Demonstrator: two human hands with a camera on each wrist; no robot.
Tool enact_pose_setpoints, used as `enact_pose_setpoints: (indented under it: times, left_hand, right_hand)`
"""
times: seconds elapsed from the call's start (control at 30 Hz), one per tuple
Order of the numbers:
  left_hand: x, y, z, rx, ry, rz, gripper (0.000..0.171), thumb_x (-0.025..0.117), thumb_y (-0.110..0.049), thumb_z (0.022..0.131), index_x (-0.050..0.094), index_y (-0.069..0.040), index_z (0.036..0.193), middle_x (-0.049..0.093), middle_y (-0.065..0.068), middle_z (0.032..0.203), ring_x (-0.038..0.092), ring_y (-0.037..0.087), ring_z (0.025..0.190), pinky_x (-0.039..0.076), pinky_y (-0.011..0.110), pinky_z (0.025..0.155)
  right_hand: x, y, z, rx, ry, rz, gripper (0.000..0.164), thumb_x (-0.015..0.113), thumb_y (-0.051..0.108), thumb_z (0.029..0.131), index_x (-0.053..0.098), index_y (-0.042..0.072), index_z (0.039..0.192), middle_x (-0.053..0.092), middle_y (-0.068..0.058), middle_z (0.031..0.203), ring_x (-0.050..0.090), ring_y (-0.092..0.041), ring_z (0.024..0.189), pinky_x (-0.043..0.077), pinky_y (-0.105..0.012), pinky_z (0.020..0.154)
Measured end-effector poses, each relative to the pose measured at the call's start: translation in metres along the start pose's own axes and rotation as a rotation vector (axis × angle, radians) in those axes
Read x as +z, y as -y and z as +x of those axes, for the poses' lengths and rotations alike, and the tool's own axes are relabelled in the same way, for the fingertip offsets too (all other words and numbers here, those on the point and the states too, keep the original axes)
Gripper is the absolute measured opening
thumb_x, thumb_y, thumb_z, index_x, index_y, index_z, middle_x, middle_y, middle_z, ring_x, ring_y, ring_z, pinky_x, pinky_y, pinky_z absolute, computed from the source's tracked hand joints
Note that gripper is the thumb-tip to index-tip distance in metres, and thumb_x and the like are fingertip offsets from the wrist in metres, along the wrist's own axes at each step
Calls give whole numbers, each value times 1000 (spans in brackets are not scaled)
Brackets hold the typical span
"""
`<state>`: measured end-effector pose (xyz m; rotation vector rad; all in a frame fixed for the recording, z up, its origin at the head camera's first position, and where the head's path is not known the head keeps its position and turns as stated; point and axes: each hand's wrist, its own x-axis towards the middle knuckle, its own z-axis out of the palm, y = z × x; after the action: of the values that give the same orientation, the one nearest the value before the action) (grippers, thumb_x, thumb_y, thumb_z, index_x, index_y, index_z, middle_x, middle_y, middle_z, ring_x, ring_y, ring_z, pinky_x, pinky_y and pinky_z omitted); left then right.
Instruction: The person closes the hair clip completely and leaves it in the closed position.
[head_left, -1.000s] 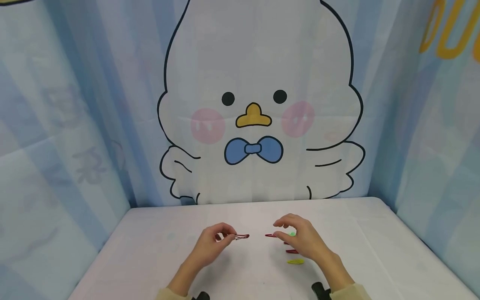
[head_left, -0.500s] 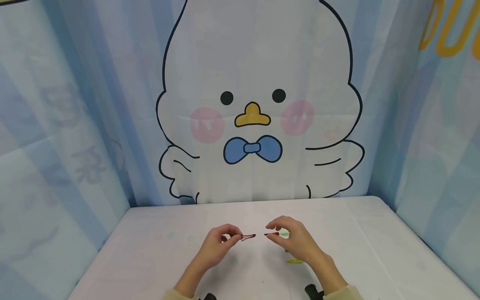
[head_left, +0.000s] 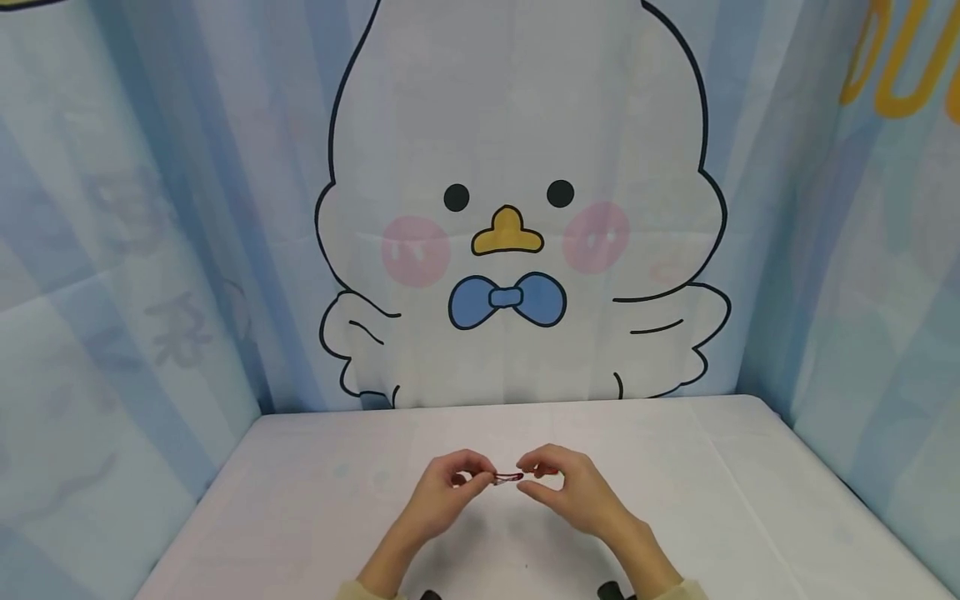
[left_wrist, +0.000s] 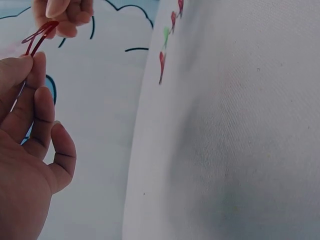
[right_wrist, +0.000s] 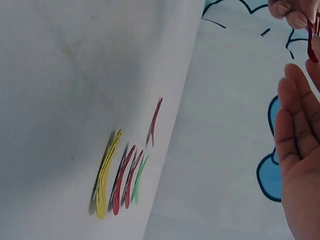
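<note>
My left hand [head_left: 448,493] pinches a red snap hair clip [head_left: 510,477] between thumb and fingers, above the table. Seen from the left wrist, the clip's two arms stand apart, so it is unsnapped. Its far end points toward my right hand [head_left: 581,493], whose thumb and index finger are spread around that end with a gap showing in the head view. On the table in the right wrist view lie a yellow hair clip [right_wrist: 102,187], two red clips beside it, a green clip [right_wrist: 141,182] and another red clip [right_wrist: 156,122] set apart from the row.
A white cloth covers the table [head_left: 300,533]. Behind it hangs a curtain [head_left: 510,358] with a cartoon duck, and more printed curtains close off both sides. In the head view my right hand and forearm hide most of the clips on the table.
My left hand has moved right with the red clip, and my right hand has come left to meet its end. The clips on the table have become hidden behind my right arm.
</note>
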<state>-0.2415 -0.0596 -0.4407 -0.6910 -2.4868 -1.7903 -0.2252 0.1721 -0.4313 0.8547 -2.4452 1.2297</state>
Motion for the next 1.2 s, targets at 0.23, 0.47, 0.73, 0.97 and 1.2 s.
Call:
enact_pose_setpoints:
  times: [0.23,0.47,0.73,0.97,1.2]
  left_hand:
    - [4,-1,-2,21,-9,-33,7,69,-11,97,72,-6,99,72,1,92,63,15,85,46,29,74]
    - [7,-1,-2,1,-24,-31,7,68,-6,96,72,-3,100,72,4,92,62,16,86,45,30,75]
    - [6,0,-7,17,-13,-42,11,73,-10,93,73,-6,103,71,-1,92,61,17,89,48,28,75]
    - [9,-7,-11,15,-64,-68,14,77,-12,90,73,-6,101,69,0,93,59,18,89,48,28,76]
    - [14,-11,-10,19,-150,-26,8,76,-13,91,73,-6,93,67,-3,84,58,14,82,47,28,75]
  right_hand:
    - [3,8,2,38,30,35,10,76,17,92,70,15,101,68,9,92,61,-8,82,53,-33,80]
    - [6,7,1,24,6,34,7,75,14,92,69,17,93,65,15,85,60,-6,76,51,-30,75]
    - [7,7,0,-28,-77,61,8,77,10,90,70,14,91,67,12,84,62,-6,74,53,-34,73]
    - [12,6,0,-95,-168,71,13,81,4,84,72,12,88,69,9,82,61,-7,72,52,-29,69]
    - [15,7,1,-121,-232,83,15,82,2,83,73,14,86,71,8,80,62,-7,69,53,-31,65]
